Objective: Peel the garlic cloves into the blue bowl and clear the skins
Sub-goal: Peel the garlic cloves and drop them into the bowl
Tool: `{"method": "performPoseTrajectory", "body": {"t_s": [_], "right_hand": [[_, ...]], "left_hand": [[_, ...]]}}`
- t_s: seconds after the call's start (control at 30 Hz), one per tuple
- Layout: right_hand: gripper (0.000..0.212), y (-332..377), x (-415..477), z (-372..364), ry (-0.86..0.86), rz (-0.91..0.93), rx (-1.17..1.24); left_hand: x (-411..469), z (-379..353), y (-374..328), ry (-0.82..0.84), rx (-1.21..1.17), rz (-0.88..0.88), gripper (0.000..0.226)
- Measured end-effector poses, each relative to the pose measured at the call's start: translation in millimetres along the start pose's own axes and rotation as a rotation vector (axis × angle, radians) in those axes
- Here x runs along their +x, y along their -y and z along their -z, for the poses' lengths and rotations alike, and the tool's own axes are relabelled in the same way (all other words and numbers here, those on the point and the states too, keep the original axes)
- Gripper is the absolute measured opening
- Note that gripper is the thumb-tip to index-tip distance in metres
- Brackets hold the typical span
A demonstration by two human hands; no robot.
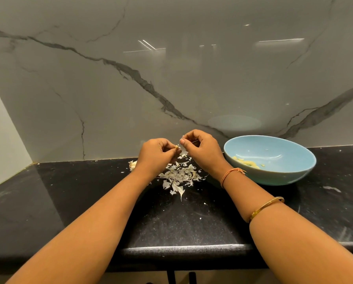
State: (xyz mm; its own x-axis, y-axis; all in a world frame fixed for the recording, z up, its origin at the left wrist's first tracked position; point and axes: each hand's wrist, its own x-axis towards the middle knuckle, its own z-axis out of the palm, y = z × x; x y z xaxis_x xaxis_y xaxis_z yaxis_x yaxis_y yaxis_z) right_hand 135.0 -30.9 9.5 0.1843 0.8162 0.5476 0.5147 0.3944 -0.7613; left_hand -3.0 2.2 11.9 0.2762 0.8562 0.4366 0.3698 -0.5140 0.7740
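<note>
Carefully now: your left hand (155,153) pinches the garlic clove (177,147) over the skins (179,175) while your right hand (203,149) pinches its peel (181,137), so a tug could flick it onto the tabletop (192,224), left of the blue bowl (273,177).

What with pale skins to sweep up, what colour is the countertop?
The countertop is black with fine pale specks, seen best in the head view.

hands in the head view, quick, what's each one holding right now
Left hand: fingers curled, pinching a small pale garlic clove.
Right hand: pinching a thin white papery skin at that clove.
</note>
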Motion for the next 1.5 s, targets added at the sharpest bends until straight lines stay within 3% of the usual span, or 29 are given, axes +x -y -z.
{"method": "performPoseTrajectory", "body": {"t_s": [0.23, 0.63, 0.83, 0.97, 1.17, 1.4, 1.5], "right_hand": [[0.006, -0.9, -1.2, -1.6, 0.115, -0.095, 0.204], [0.019, 0.6, -0.9, -2.8, 0.069, -0.130, 0.106], [0.027, 5.4, -3.2, -8.5, 0.009, 0.009, -0.228], [0.038, 2.8, -0.7, -9.2, 0.045, -0.002, -0.318], [0.028, -2.1, 1.8, -5.8, -0.026, -0.091, 0.000], [0.004, -2.9, 0.4, -5.0, 0.015, -0.068, 0.042], [0.006, -2.3, -0.7, -4.9, 0.014, -0.044, 0.046]], "left_hand": [[0.1, -0.1, 4.3, -0.018, 0.099, -0.058, 0.011], [-2.2, -6.0, 4.2, 0.003, 0.228, -0.121, 0.010], [-4.1, -9.3, -0.5, -0.021, 0.154, -0.119, 0.016], [-4.4, -10.2, 0.1, -0.027, 0.104, -0.120, 0.018], [-1.9, -6.9, 3.2, -0.045, 0.065, -0.086, 0.018], [-2.5, -5.1, 1.8, -0.077, 0.106, -0.090, 0.013], [-1.7, -6.6, 2.9, -0.049, 0.131, -0.059, 0.012]]}}
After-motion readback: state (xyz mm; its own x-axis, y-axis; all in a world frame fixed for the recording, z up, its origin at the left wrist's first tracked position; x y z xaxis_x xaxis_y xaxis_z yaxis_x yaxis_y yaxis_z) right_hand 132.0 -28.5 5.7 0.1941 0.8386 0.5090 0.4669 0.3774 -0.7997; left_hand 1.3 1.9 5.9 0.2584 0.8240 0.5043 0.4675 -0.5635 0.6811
